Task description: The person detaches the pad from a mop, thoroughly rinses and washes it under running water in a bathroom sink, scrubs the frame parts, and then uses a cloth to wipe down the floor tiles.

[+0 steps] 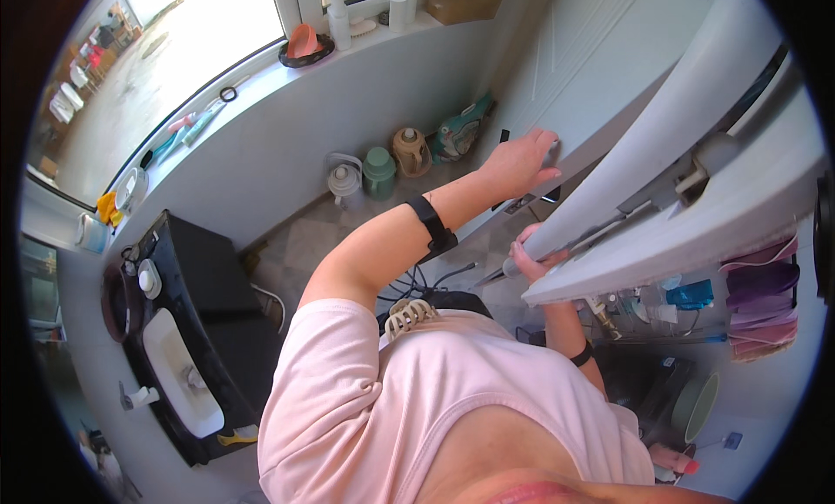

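Observation:
My left hand (pixel 520 159) is at the edge of a white door (pixel 587 93), its thumb and fingers spread near the latch side. A metal latch plate (pixel 519 204) shows on the door's edge just below it. Lower down, my right hand (pixel 536 256) grips the lower end of a long white tube (pixel 642 139), and a thin metal rod runs out beyond the fingers. Beside the tube lies a long white panel (pixel 665 256), partly covering that hand. Between them are grey rods and a bracket (pixel 695 168); I cannot tell what the whole object is.
Several thermos jugs, including a green one (pixel 379 171), stand on the floor by the wall. A teal bag (pixel 460 129) leans there. Black cables (pixel 427 281) lie near my body. At left stands a black cabinet with a white basin (pixel 176 367). Towels (pixel 762 295) hang right.

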